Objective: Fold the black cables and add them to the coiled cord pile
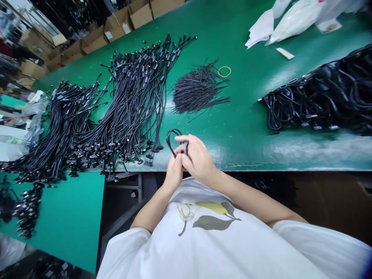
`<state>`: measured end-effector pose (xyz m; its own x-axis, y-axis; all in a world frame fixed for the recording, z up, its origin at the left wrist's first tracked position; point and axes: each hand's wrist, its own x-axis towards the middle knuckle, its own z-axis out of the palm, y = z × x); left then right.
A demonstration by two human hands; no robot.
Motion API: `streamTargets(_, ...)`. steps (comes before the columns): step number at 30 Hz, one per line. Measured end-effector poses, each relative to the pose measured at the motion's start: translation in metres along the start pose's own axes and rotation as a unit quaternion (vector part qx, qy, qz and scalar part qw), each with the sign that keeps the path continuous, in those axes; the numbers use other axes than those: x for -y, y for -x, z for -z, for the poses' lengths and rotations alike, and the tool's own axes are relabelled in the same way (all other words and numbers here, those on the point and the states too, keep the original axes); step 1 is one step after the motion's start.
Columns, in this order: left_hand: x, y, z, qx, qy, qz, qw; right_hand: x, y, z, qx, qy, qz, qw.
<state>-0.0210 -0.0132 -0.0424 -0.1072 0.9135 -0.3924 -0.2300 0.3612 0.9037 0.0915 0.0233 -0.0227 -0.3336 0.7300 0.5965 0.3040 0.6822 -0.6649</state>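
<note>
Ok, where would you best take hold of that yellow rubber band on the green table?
Pinch its right-hand rim from above: the yellow rubber band lies flat and open on the green tabletop. Its left side sits close to the thin black wires, so the right side leaves the fingers free.

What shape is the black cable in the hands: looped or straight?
Looped: the black cable arcs in a bend above the left hand and right hand, which pinch it.

A cable assembly workshop: green workbench (232,143) heaped with black cables (130,116), cardboard boxes (117,25) stacked beyond.
</note>
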Motion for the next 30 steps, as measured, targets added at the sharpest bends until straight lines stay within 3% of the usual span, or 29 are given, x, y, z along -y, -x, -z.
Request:
streamTargets(2, 0.007, -0.001, 0.004, 0.056, -0.007, -0.014, 0.998, -0.009, -0.008, -0.003, 0.004, -0.019, -0.067, 0.998)
streamTargets(5, 0.013, -0.003, 0.013, 0.150, -0.037, -0.030, 0.988, -0.016, -0.013, -0.003, 0.024, -0.043, -0.107, 0.993)
streamTargets(8, 0.009, -0.004, 0.020, 0.228, -0.053, -0.035, 0.972, -0.017, -0.012, 0.001, 0.055, -0.155, -0.180, 0.970)
streamTargets(10, 0.004, -0.005, 0.021, 0.271, -0.043, -0.015, 0.961, -0.020, -0.012, 0.005, 0.135, -0.311, -0.258, 0.905)
streamTargets(13, -0.003, -0.004, 0.020, 0.340, 0.009, 0.049, 0.939, -0.031, -0.015, 0.010, 0.275, -0.522, -0.312, 0.745)
streamTargets(15, -0.006, -0.004, 0.018, 0.355, 0.039, 0.091, 0.930, -0.039, -0.018, 0.013, 0.301, -0.577, -0.315, 0.691)
streamTargets(19, -0.012, -0.007, 0.019, 0.322, 0.021, 0.100, 0.941, -0.043, -0.021, 0.015, 0.289, -0.589, -0.337, 0.676)
streamTargets(22, -0.016, -0.012, 0.023, 0.275, -0.097, 0.039, 0.956, -0.041, -0.020, 0.012, 0.289, -0.595, -0.338, 0.670)
streamTargets(27, -0.017, -0.022, 0.030, 0.103, -0.284, -0.157, 0.940, -0.040, -0.018, 0.006, 0.192, -0.562, -0.308, 0.743)
streamTargets(30, -0.017, -0.018, 0.036, 0.042, -0.349, -0.247, 0.903, -0.040, -0.017, 0.005, 0.142, -0.549, -0.329, 0.755)
